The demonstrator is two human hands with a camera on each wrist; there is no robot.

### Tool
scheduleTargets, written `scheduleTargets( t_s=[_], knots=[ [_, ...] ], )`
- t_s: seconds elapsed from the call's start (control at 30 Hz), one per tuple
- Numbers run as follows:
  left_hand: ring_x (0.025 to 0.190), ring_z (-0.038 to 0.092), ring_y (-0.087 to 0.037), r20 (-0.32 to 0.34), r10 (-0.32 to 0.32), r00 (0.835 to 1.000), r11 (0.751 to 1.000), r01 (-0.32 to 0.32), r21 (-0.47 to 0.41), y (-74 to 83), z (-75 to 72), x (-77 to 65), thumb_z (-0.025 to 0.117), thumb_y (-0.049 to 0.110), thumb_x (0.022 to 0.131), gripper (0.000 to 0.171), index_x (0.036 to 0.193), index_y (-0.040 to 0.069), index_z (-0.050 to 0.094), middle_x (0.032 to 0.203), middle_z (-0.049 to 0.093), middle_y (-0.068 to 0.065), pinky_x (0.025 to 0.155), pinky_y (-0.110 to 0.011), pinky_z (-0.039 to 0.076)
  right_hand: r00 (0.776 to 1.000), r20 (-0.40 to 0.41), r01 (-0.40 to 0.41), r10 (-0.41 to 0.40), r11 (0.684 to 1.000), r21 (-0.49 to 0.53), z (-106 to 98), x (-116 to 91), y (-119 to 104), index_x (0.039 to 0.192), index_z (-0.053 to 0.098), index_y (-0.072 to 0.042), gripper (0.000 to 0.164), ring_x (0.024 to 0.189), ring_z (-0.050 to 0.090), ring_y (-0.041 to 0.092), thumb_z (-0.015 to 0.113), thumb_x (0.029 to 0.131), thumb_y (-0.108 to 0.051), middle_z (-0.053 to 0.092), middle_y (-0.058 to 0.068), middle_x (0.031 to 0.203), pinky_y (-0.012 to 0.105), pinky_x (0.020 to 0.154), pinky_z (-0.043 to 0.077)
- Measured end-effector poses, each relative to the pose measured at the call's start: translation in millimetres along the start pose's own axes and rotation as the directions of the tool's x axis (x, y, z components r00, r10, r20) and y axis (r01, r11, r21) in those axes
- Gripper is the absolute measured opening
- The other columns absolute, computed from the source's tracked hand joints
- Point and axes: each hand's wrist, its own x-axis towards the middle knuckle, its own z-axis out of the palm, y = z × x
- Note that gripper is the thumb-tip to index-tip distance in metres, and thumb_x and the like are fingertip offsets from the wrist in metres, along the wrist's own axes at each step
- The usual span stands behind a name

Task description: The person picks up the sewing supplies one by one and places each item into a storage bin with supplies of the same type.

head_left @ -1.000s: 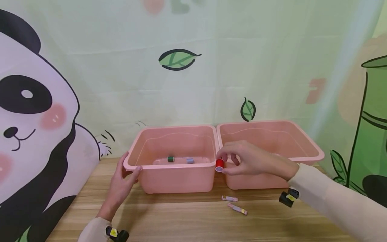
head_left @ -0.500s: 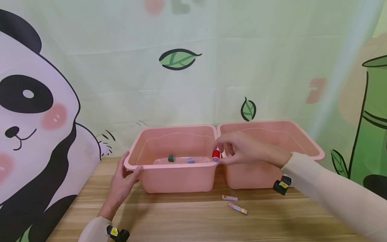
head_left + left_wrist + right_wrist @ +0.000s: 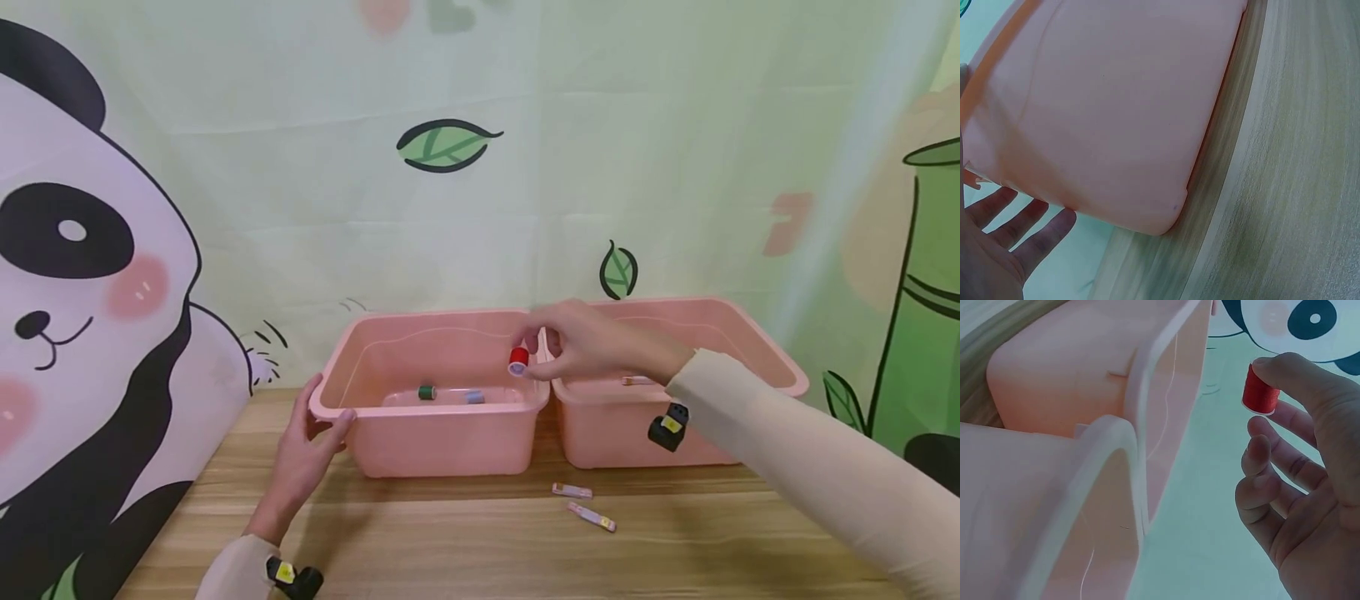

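Observation:
My right hand (image 3: 588, 337) pinches a red spool of thread (image 3: 518, 361) between thumb and fingers, over the right side of the left pink bin (image 3: 442, 442). In the right wrist view the spool (image 3: 1260, 390) shows its white end, and the other fingers curl loosely below. My left hand (image 3: 303, 458) grips the left bin's front-left corner, thumb on the rim. Its fingers (image 3: 1041, 240) touch the bin's wall in the left wrist view. Inside that bin lie a green spool (image 3: 427, 392) and a light blue spool (image 3: 474, 397), apart from each other.
A second pink bin (image 3: 637, 442) stands close against the first on the right; a small pale strip (image 3: 637, 380) shows inside it. Two small printed strips (image 3: 572, 491) lie on the wooden table (image 3: 450, 542) in front. A patterned cloth (image 3: 300, 167) hangs behind.
My right hand has risen and moved left with the red spool, from in front of the gap between the bins to above the left bin. The left hand has stayed at its corner.

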Motion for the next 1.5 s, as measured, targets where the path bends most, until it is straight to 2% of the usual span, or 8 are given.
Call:
scheduleTargets(
  t_s=[0.17, 0.33, 0.5, 0.73, 1.0, 1.23, 1.5],
  knots=[
    [0.125, 0.053, -0.035, 0.001, 0.005, 1.000, 1.000, -0.005, -0.005, -0.3, 0.2, 0.1, 0.067, 0.048, 0.098, 0.085, 0.164, 0.037, 0.015, 0.159, 0.038, -0.012, 0.090, -0.048, 0.059, 1.000, 0.006, 0.005, -0.005, 1.000, 0.009, -2.6, 11.5, 2.1, 0.112, 0.075, -0.020, 0.024, 0.075, 0.055, 0.021, 0.080, 0.090, -0.026, 0.067, 0.002, 0.095, 0.030, 0.061, 0.050],
    [0.125, 0.052, -0.034, 0.000, 0.001, 1.000, 1.000, -0.001, -0.005, 0.0, -0.3, 0.1, 0.067, 0.049, 0.098, 0.085, 0.164, 0.038, 0.015, 0.159, 0.038, -0.012, 0.090, -0.047, 0.060, 1.000, 0.011, -0.003, 0.003, 1.000, 0.018, -3.9, 21.1, 3.9, 0.112, 0.074, -0.022, 0.024, 0.076, 0.056, 0.022, 0.080, 0.089, -0.027, 0.066, 0.001, 0.095, 0.031, 0.063, 0.052],
    [0.124, 0.053, -0.034, -0.002, 0.000, 1.000, 1.000, 0.000, -0.006, -1.2, -0.4, 0.2, 0.068, 0.048, 0.097, 0.085, 0.164, 0.037, 0.016, 0.159, 0.039, -0.012, 0.090, -0.047, 0.060, 0.999, 0.016, -0.028, 0.028, 0.999, 0.027, -3.8, 29.5, 6.0, 0.111, 0.074, -0.023, 0.023, 0.081, 0.057, 0.024, 0.080, 0.089, -0.027, 0.067, 0.002, 0.097, 0.033, 0.065, 0.054],
    [0.124, 0.052, -0.034, -0.004, 0.003, 1.000, 1.000, -0.003, -0.003, -0.1, -0.9, 0.0, 0.068, 0.048, 0.098, 0.085, 0.164, 0.037, 0.016, 0.159, 0.039, -0.012, 0.089, -0.045, 0.060, 0.998, 0.012, -0.069, 0.069, 0.997, 0.028, -6.4, 41.9, 11.1, 0.111, 0.074, -0.023, 0.022, 0.082, 0.057, 0.023, 0.079, 0.090, -0.026, 0.066, -0.002, 0.096, 0.032, 0.066, 0.053],
    [0.125, 0.052, -0.034, 0.000, 0.003, 1.000, 1.000, -0.003, -0.002, 0.9, -0.9, -0.8, 0.067, 0.047, 0.098, 0.084, 0.164, 0.037, 0.016, 0.159, 0.038, -0.011, 0.089, -0.045, 0.060, 0.993, 0.020, -0.121, 0.120, 0.991, 0.051, -7.1, 56.7, 17.2, 0.111, 0.073, -0.020, 0.023, 0.086, 0.059, 0.027, 0.079, 0.090, -0.025, 0.067, 0.003, 0.100, 0.031, 0.067, 0.054],
    [0.125, 0.052, -0.034, 0.004, 0.001, 1.000, 1.000, -0.001, -0.006, -0.3, -1.2, -0.4, 0.067, 0.048, 0.098, 0.085, 0.164, 0.038, 0.015, 0.160, 0.037, -0.011, 0.090, -0.044, 0.060, 0.989, 0.010, -0.145, 0.144, 0.988, 0.054, -4.8, 68.2, 24.3, 0.110, 0.074, -0.020, 0.021, 0.085, 0.060, 0.025, 0.079, 0.090, -0.025, 0.068, 0.001, 0.098, 0.031, 0.069, 0.056],
    [0.123, 0.053, -0.034, -0.005, 0.013, 1.000, 1.000, -0.013, -0.010, -1.7, -1.2, -0.3, 0.068, 0.045, 0.098, 0.084, 0.164, 0.036, 0.017, 0.160, 0.037, -0.010, 0.088, -0.043, 0.061, 0.983, 0.008, -0.181, 0.181, 0.981, 0.067, -2.6, 81.0, 30.5, 0.110, 0.073, -0.019, 0.023, 0.092, 0.059, 0.025, 0.081, 0.090, -0.027, 0.067, 0.004, 0.100, 0.031, 0.073, 0.059]
  ],
)
